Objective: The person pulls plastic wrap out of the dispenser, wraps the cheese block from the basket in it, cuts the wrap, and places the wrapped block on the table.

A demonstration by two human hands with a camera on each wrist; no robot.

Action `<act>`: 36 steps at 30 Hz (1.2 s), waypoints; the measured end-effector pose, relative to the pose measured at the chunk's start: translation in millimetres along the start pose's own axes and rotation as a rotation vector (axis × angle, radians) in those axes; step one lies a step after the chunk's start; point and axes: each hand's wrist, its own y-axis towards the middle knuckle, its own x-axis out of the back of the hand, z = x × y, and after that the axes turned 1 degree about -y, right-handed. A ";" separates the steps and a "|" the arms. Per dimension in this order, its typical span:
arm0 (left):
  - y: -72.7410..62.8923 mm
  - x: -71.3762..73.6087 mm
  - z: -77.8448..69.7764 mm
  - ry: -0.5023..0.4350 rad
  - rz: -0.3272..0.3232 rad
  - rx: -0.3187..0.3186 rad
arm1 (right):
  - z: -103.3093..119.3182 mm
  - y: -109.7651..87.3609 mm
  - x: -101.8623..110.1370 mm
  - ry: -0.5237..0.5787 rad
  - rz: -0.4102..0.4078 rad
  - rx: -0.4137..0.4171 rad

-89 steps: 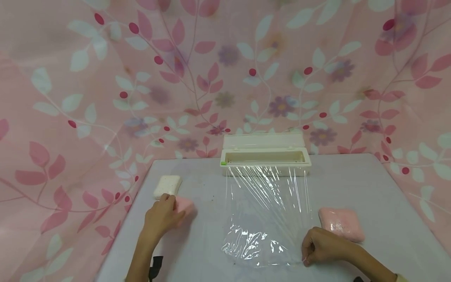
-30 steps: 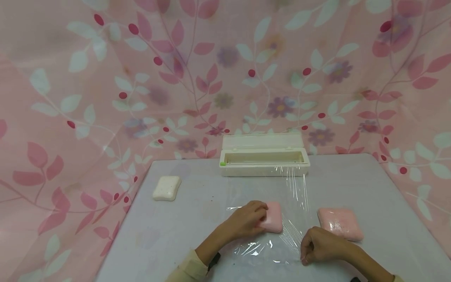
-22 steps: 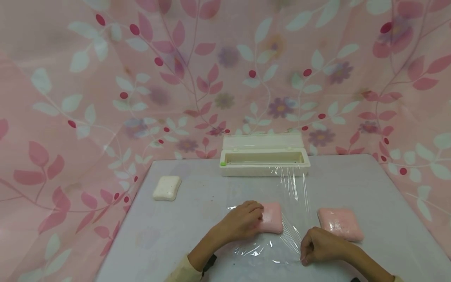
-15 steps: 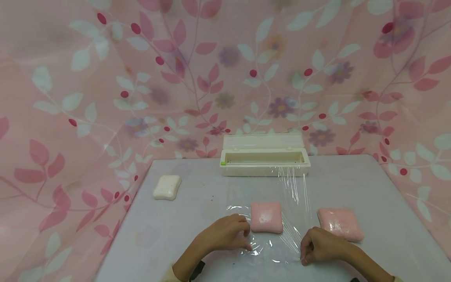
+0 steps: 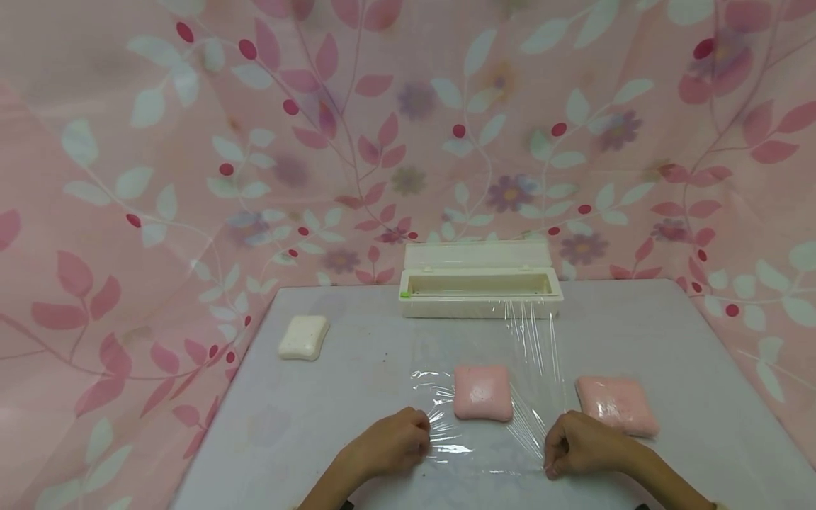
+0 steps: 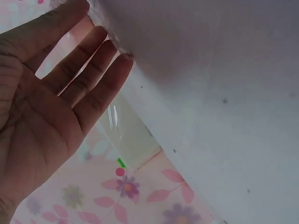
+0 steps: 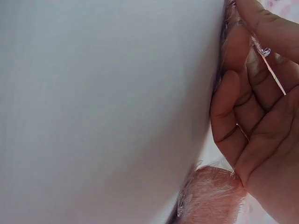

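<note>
Pink block (image 7: 210, 198) cropped in right wrist view, left forearm (image 5: 338, 480) cropped

Box (image 5: 446, 309) at back, film (image 5: 455, 448) before it, block (image 5: 483, 393) on film

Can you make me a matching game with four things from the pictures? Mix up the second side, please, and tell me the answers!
Things:
1. white block
2. clear film
3. long box
4. right hand

Clues:
A. Pinches the edge of something see-through
B. At the back of the table, with its lid open
C. On the left side of the picture, with no hand touching it
D. See-through and shiny, with an unwrapped-looking pink block on it

Right pairs: 1-C, 2-D, 3-B, 4-A
</note>
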 end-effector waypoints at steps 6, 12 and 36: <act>0.8 7.4 9.3 -0.180 0.012 0.068 | 3.7 -3.3 3.1 -0.043 -0.032 0.000; 5.7 19.7 26.0 -0.494 -0.083 0.155 | 14.0 -3.7 27.9 0.027 -0.046 0.024; 64.7 4.8 64.9 -0.538 -0.158 0.416 | -3.8 48.0 52.8 -0.246 -0.413 -0.347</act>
